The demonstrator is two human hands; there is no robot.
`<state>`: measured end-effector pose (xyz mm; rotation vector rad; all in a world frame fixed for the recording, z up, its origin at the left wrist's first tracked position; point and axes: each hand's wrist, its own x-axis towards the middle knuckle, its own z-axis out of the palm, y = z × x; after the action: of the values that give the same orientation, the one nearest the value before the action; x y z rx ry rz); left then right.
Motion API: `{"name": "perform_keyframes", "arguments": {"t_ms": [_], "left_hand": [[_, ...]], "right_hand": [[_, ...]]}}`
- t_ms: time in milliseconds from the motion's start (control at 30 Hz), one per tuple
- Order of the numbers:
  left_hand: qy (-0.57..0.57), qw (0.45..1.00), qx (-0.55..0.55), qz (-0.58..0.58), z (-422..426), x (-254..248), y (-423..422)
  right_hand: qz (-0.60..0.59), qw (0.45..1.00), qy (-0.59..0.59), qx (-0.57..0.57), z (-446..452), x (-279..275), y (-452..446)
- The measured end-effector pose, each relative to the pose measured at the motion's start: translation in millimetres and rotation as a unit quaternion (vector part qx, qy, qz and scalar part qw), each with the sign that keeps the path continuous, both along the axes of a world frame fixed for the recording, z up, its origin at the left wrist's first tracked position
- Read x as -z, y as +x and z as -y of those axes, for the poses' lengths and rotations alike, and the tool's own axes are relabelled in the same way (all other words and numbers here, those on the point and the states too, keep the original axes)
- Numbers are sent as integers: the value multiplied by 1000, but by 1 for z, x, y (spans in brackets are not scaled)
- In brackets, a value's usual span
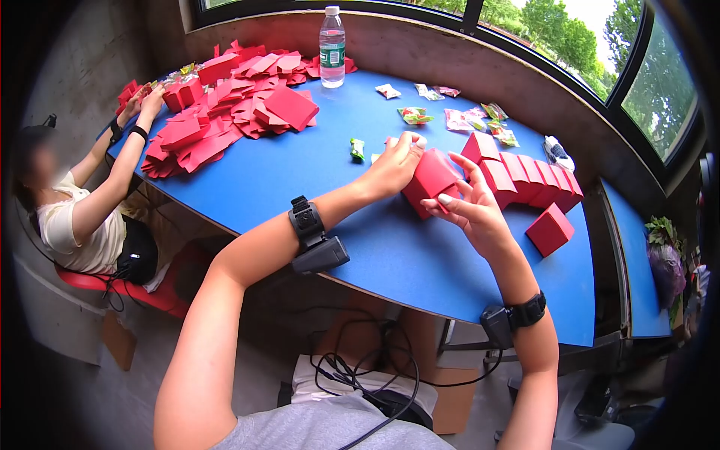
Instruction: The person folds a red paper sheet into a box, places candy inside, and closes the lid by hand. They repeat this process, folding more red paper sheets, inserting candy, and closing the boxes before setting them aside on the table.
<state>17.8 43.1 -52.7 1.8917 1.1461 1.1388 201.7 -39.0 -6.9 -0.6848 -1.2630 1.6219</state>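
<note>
Between my hands a small red paper box is tilted above the blue table, with a flap or open edge on its lower right side. My left hand pinches its upper left edge, fingers bent together. My right hand is around the box's right side, thumb near the lower edge and fingers curved along the side. Just right of it stand several finished-looking red boxes in a row, one stacked on top. A single red box sits apart in front of them.
A large heap of flat red box pieces covers the table's left part. A water bottle stands at the back. Wrapped candies lie scattered near the window. At the left, a co-worker's hands handle red boxes. Cables hang over my lap.
</note>
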Motion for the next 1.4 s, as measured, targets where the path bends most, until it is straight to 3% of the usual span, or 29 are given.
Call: {"name": "perform_keyframes", "arguments": {"t_ms": [167, 300, 400, 467, 500, 667, 733, 767, 833, 967, 1000, 1100, 1233, 1333, 1400], "left_hand": [[221, 969, 35, -105, 1, -7, -2], [212, 971, 71, -85, 12, -20, -4], [121, 987, 98, -26, 19, -27, 0], [-55, 978, 136, 151, 17, -25, 2], [-79, 972, 137, 172, 15, -25, 1], [-149, 963, 163, 152, 17, -32, -5], [-159, 929, 186, 279, 19, -31, -5], [-159, 929, 186, 279, 16, -29, -7], [-161, 873, 268, 375, 9, -26, -12], [-170, 904, 270, 286, 3, -23, -9], [-169, 904, 271, 286, 11, -29, -8], [-249, 881, 296, 273, 33, -50, -10], [-243, 855, 345, 300, 29, -45, -8], [-222, 882, 334, 249, 25, -47, -9], [-142, 937, 300, 104, 14, -41, -17]], "right_hand": [[57, 998, 19, -27, 4, -6, -2], [147, 988, 18, 35, 0, -1, 0], [149, 987, 34, 54, 1, -1, -1], [164, 984, 43, 49, -1, -2, -1], [179, 982, 50, 43, -2, -1, 0], [218, 972, 54, 66, -13, 8, 8], [223, 968, 89, 68, -13, 7, 7], [222, 968, 89, 69, -11, 6, 6], [260, 959, 87, 74, -10, 2, 5], [385, 900, 191, 70, -14, -3, 12], [385, 900, 191, 71, -15, 1, 13], [403, 848, 334, 79, -18, 6, 15], [383, 815, 427, 85, -21, 8, 15], [369, 842, 389, 48, -17, 2, 15], [382, 852, 355, 49, -17, 1, 16]]}}
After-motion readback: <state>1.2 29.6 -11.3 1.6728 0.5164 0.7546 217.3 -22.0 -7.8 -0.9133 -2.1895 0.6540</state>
